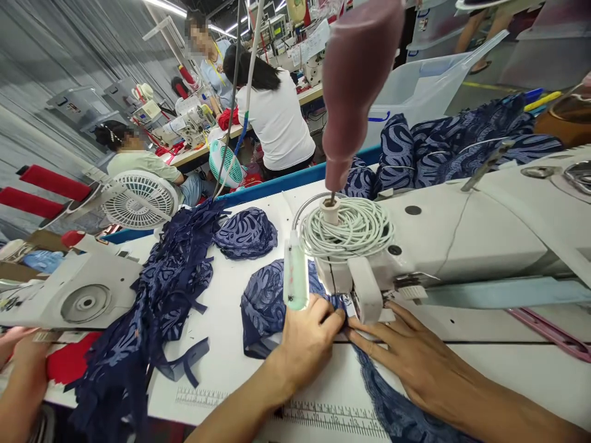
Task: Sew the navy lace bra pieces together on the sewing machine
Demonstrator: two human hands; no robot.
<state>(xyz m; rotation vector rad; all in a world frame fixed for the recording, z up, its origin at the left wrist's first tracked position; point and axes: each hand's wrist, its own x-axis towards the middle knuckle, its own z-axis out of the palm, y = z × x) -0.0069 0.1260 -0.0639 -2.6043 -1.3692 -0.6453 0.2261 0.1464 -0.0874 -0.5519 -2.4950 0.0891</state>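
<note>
My left hand (308,337) is curled, fingers pinched on navy lace fabric (263,301) just left of the needle area of a white sewing machine (462,240). A padded-looking lace piece of that fabric lies behind the hand. My right hand (410,360) rests flat, fingers outstretched, with its fingertips beside the presser foot. Under it, a scalloped navy lace strip (385,387) runs down toward the table's front edge. The machine head hides the stitching point. A light green plastic guard (295,277) hangs over the left knuckles.
A mauve bottle (357,80) stands upside down above coiled pale cord (369,224) on the machine. Navy scraps (161,289) heap at left, near a lace bundle (247,232). Another person's arm (28,369) works red fabric (71,359). Tied lace bundles (397,154) sit behind; pink scissors-like tool (549,332) lies right.
</note>
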